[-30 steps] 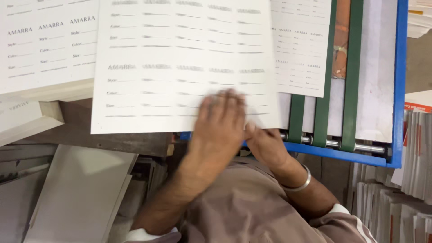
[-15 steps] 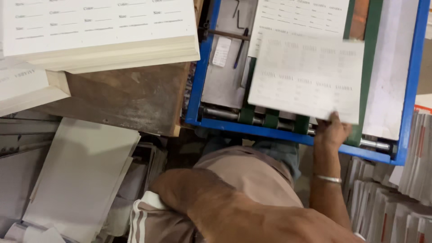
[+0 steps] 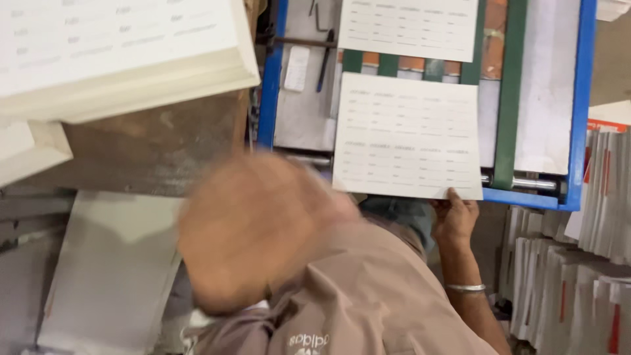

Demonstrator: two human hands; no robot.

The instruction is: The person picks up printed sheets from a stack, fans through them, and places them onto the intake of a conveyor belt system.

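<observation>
Sheet feeding, part done: one printed sheet (image 3: 409, 27) already up the blue-framed feeder (image 3: 581, 105), a second sheet (image 3: 406, 135) on its green belts, bottom edge pinched by right hand (image 3: 455, 220) fingers; stack (image 3: 118, 56) remains on worktop (image 3: 151, 154); left hand (image 3: 253, 227) blurred, fingers' state cannot be told.

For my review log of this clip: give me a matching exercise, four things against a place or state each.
Things:
1. right hand
2. left hand
3. printed sheet
4. paper stack

Places or states:
A. top left, on a wooden surface
B. blurred, near the camera
C. lying on the blue-framed machine
D. pinching a sheet's lower edge

Pairs: 1-D, 2-B, 3-C, 4-A
</observation>
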